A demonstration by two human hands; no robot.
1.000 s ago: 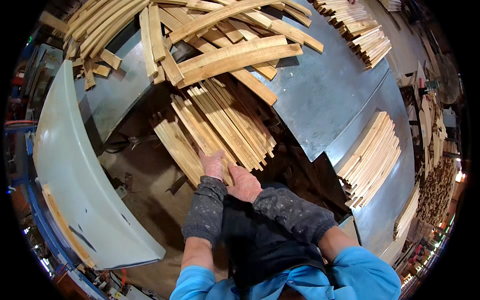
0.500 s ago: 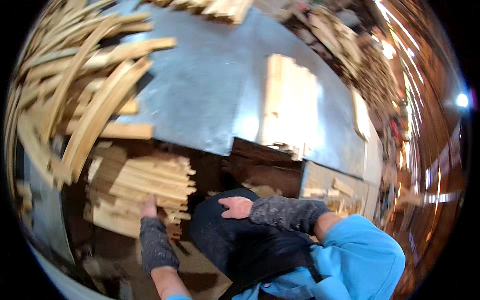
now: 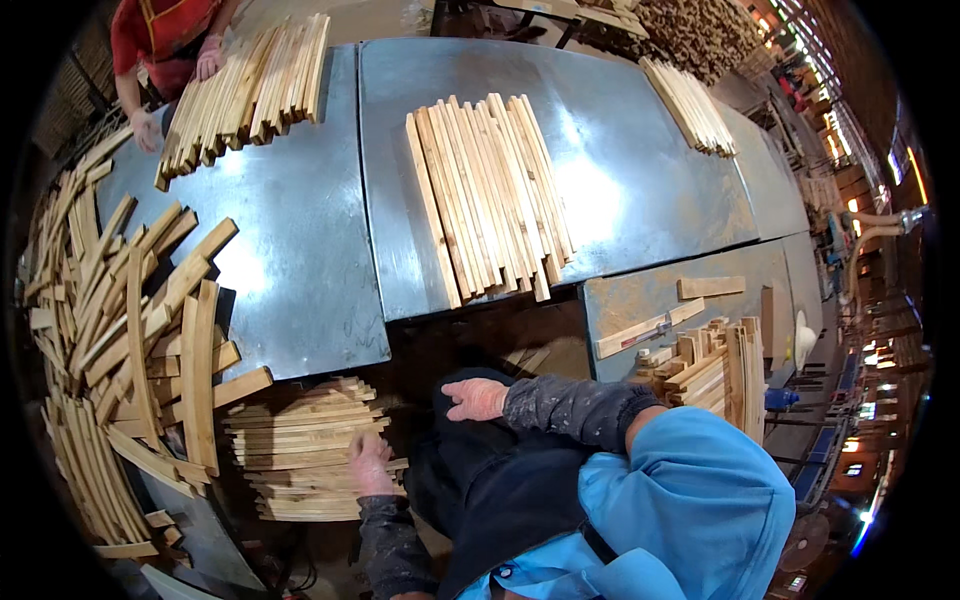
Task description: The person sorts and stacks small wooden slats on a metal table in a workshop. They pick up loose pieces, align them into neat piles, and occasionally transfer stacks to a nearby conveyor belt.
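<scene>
Since half a second ago the view has swung further right and up, so the grey metal tabletop (image 3: 300, 260) now fills the upper picture, and the left hand (image 3: 368, 462) has slid from the near-left corner of the low stack of wooden slats (image 3: 300, 450) to its right end. That hand lies with fingers curled against the slat ends, touching them; whether it actually grips a slat cannot be told. The right hand (image 3: 474, 398) stays off the wood, resting open and palm down on the dark apron (image 3: 500, 490) over the person's lap, just right of the stack and apart from it.

The stack sits below the table's near edge, at the person's lower left. On the tabletop beyond it lies a flat row of straight slats (image 3: 490, 195), well apart from both hands. A jumbled heap of curved wooden pieces (image 3: 130, 330) spreads along the left edge. At the far left corner another person in a red top (image 3: 160, 35) has hands on a further bundle of slats (image 3: 245, 90).
</scene>
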